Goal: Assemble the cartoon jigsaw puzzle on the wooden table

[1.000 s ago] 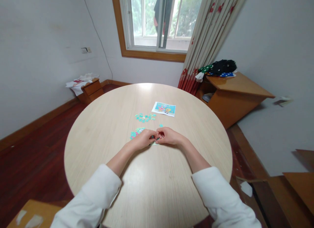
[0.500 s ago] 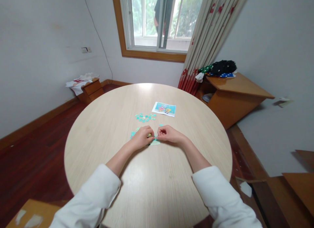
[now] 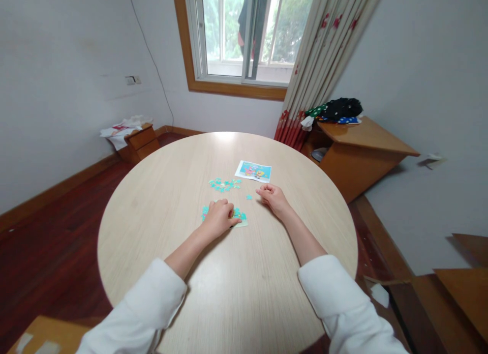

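A partly assembled jigsaw puzzle [image 3: 241, 216], teal with a pale lower border, lies on the round table. Over its middle rests my left hand [image 3: 218, 216], fingers bent toward the far side and thumb near the lower edge, holding it and hiding much of it. My right hand [image 3: 272, 198] hovers to the upper right, its fingers loosely curled and slightly apart with nothing visible in them. Just left of its fingertips, a single teal puzzle piece [image 3: 249, 197] lies apart. Beyond my left hand is a cluster of loose puzzle pieces [image 3: 227, 184].
A printed cartoon picture [image 3: 254, 171] lies behind the pieces on the pale wooden table [image 3: 221, 293]. A wooden cabinet [image 3: 362, 150] with clothes on top stands at the right, and a small drawer unit [image 3: 142, 142] at the back left. A curtain [image 3: 318, 54] hangs beside the window.
My right hand has moved up and right, away from the puzzle's right edge, uncovering the single piece. My left hand stays on the puzzle, its thumb now farther from the index finger.
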`<state>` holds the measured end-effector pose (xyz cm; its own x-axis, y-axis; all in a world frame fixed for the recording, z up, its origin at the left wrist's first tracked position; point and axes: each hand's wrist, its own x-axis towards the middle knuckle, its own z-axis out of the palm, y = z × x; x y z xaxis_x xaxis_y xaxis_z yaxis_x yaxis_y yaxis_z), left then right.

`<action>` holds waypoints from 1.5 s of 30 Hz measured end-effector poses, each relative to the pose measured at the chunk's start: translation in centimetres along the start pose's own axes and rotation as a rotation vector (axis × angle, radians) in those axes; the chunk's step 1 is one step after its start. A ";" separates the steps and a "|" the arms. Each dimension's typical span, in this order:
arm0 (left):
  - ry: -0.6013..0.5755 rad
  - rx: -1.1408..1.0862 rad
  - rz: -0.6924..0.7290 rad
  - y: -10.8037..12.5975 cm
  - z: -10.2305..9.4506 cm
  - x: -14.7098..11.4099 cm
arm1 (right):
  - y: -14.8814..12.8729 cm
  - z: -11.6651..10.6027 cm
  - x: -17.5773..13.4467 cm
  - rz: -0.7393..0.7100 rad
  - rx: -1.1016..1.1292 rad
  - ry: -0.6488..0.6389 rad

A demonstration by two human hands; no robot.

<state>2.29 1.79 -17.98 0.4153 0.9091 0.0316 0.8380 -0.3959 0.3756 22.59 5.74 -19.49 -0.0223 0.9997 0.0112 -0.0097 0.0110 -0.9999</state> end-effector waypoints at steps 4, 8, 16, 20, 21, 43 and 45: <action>0.048 -0.028 0.019 -0.1 0.3 -0.2 | 0.7 0.1 0.3 -0.076 -0.128 0.099; 0.125 0.066 -0.018 0.5 0.8 -0.9 | 1.2 0.3 0.5 -0.128 -0.195 0.091; -0.069 0.187 -0.124 2.0 2.7 -2.3 | 1.2 0.5 0.4 -0.195 -0.248 0.078; -0.090 0.219 -0.127 2.2 2.9 -2.2 | 1.6 0.9 0.2 -0.229 -0.346 0.068; -0.090 0.223 -0.126 2.2 2.9 -2.2 | 1.7 1.0 0.2 -0.239 -0.379 0.063; 0.090 0.205 -0.032 1.4 1.8 -1.6 | 3.4 0.5 0.7 -0.448 -0.835 0.071; 0.103 0.192 -0.025 1.3 1.8 -1.5 | 3.3 0.5 0.7 -0.446 -0.838 0.072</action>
<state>3.41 -0.38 -19.24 0.3637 0.9234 0.1229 0.9037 -0.3818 0.1940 22.03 6.48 -22.82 -0.1280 0.8983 0.4203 0.7181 0.3763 -0.5855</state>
